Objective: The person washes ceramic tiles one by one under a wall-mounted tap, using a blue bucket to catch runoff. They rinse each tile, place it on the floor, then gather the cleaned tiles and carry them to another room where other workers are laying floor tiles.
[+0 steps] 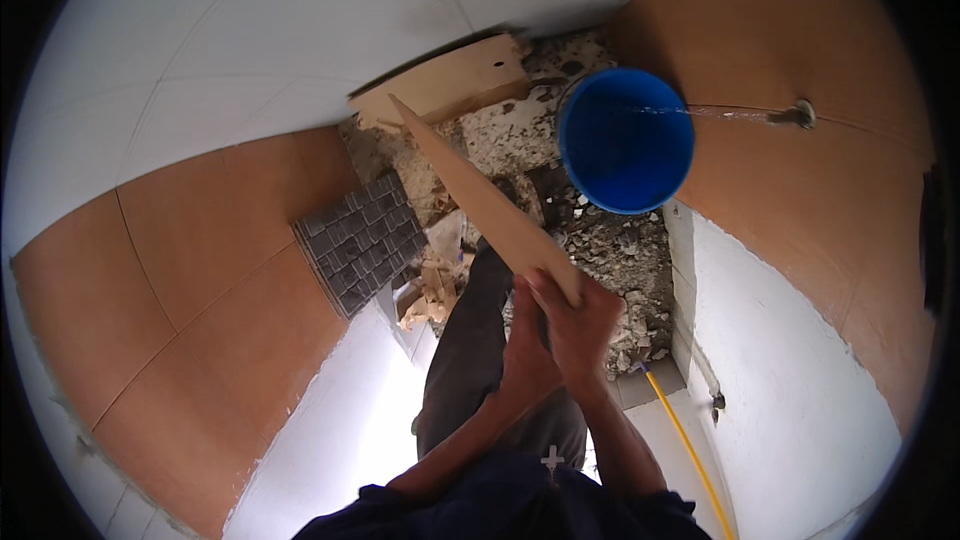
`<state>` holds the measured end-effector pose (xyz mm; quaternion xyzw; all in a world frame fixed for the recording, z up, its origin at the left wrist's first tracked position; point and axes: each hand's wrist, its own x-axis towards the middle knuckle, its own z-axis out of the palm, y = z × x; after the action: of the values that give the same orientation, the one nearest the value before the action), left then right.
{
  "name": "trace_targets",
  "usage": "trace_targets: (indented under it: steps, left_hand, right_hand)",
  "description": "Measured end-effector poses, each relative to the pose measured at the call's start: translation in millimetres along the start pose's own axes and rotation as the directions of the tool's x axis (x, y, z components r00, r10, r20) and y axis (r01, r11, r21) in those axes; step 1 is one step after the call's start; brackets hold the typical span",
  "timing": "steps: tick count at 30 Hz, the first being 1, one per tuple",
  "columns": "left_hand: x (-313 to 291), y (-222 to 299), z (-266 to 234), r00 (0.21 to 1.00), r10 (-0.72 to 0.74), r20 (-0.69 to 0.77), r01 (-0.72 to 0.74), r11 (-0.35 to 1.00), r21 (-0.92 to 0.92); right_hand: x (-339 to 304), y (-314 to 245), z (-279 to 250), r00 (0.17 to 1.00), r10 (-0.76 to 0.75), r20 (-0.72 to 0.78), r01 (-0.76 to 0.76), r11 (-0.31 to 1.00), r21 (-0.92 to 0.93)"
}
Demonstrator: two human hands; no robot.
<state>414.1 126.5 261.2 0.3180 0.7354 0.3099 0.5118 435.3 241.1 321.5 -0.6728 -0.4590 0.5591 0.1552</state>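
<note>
A long, pointed tan strip [490, 205], which looks like a cut piece of tile, slants across the middle. Its narrow tip points far left and its wide end is near my body. My right hand [583, 325] is closed around that wide end. Close beside it, my left hand [527, 350] has its fingers up against the strip's left edge; its palm side is partly hidden. Below the strip lies a broken floor with rubble [630, 275], and my dark trouser leg shows under it.
Water runs from a wall outlet [803, 114] into a blue bucket [627, 140] at the far right. A beige tile piece [450, 80] leans at the back wall. Dark grey brick-patterned tiles [362, 243] stand left. A yellow pole [688, 445] lies near right, beside a wall tap [718, 402].
</note>
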Motion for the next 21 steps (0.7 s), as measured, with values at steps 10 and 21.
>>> trace_targets:
  steps: [10, 21]
  left_hand:
    - [-24.9, -157.2, -24.6, 0.826, -0.190, -0.530, -0.261, 0.705, -0.659]
    - [-31.0, -171.4, -174.6, 0.598, -0.030, -0.801, 0.374, 0.894, 0.245]
  right_hand:
    - [-8.6, 42.4, 157.2, 0.969, -0.081, 0.233, 0.086, 0.996, -0.008]
    - [-8.1, 82.1, 209.9, 0.556, -0.084, 0.827, 0.038, 0.996, 0.076]
